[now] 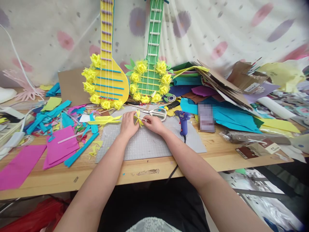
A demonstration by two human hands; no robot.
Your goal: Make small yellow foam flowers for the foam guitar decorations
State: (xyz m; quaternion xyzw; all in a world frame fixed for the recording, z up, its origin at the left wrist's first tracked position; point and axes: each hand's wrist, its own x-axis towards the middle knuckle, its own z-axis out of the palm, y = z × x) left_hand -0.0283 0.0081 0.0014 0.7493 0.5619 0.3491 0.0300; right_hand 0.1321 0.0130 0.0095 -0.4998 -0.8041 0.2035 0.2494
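Observation:
Over the grey cutting mat (145, 148), my two hands meet at a small piece of yellow paper (138, 116) with narrow, petal-like strips. My left hand (129, 124) is closed on its left side, fingertips partly hidden. From the right, my right hand (154, 124) pinches a thin white stick (143, 119) whose tip reaches the yellow paper. Just behind my right hand lie scissors (159, 112) with white handles. A blue glue gun (183, 122) rests to the right on the mat. Yellow paper strips (106, 120) lie left of my left hand.
A yellow paper guitar (111, 77) and a green one (152, 75), both trimmed with yellow flowers, lean at the back. Magenta sheets (61, 145) and blue scraps cover the left. Cardboard (224, 83) and blue paper (236, 116) pile up on the right.

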